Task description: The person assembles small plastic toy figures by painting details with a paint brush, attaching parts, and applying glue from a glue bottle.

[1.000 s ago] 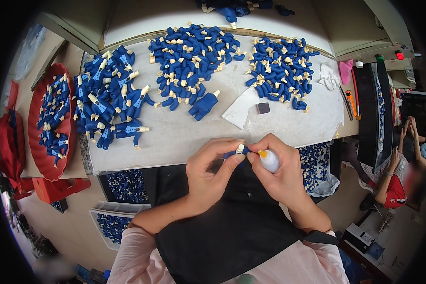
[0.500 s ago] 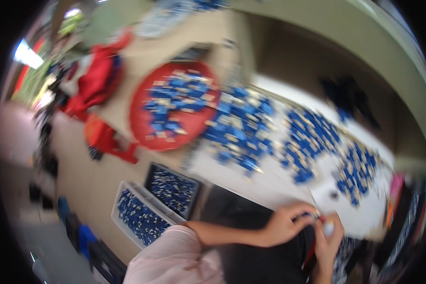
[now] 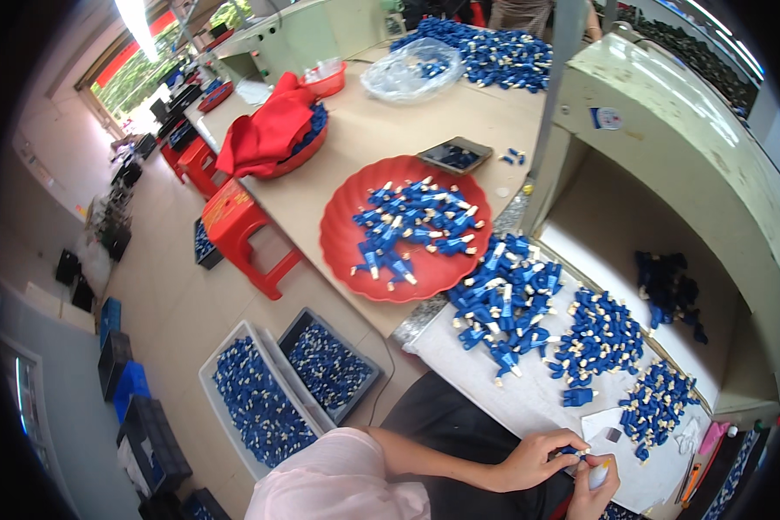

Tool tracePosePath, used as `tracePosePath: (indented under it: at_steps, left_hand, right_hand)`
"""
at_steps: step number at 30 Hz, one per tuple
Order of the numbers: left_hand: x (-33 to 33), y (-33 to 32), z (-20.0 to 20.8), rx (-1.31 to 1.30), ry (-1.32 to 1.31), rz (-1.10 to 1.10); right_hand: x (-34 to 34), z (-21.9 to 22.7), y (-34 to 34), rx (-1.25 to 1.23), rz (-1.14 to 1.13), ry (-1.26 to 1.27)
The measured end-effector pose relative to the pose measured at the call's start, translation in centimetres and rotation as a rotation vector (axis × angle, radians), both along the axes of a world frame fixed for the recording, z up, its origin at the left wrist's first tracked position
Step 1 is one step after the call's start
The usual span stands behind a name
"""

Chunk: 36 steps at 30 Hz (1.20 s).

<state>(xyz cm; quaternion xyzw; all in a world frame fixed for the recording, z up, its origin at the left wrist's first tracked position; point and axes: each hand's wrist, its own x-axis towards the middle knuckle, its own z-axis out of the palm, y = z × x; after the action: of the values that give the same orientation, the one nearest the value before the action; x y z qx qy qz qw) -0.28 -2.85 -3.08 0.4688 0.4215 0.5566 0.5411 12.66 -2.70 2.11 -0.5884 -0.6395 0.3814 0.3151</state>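
Note:
Low in the view my two hands meet over my lap, at the near edge of the white work surface. My left hand pinches a small blue part between thumb and fingertips. My right hand, right beside it, is closed around a small white bottle-like object with a yellow spot; its exact kind is unclear. Ahead lie a loose pile of blue parts with cream tips, a denser pile and a smaller pile. One blue part lies apart, nearest my hands.
A red scalloped tray of blue parts stands at the left. Two bins, one white and one grey, hold many more on the floor side. Beyond are a red stool, a clear plastic bag and a green machine housing.
The view has swung and sharpened, showing more of the far table and room. My hands stay close together, with the white object still in the right one.

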Motion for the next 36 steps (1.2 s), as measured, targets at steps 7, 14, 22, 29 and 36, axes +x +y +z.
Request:
tracePosePath:
  at_steps: [7, 14, 22, 29, 36]
  left_hand:
    - [0.3, 0.0, -0.2, -0.086, 0.036, -0.092]
    - [-1.1, 1.3, 1.0, -0.146, -0.172, -0.114]
    - [-1.9, 2.3, 1.0, -0.788, -1.148, -0.520]
    - [-1.9, 1.9, 0.7, -0.976, -1.459, -0.565]
    - [-1.5, 1.6, 1.4, -0.562, -0.807, -0.387]
  right_hand:
    - [0.5, -1.1, -0.2, 0.006, -0.147, -0.019]
    - [-0.5, 0.6, 1.9, 0.074, -0.033, -0.041]
    - [2.1, 2.7, -0.3, 0.130, -0.264, 0.143]
    - [2.7, 1.4, -0.5, 0.158, -0.232, 0.152]
    - [2.7, 1.0, -0.6, 0.076, -0.245, 0.239]
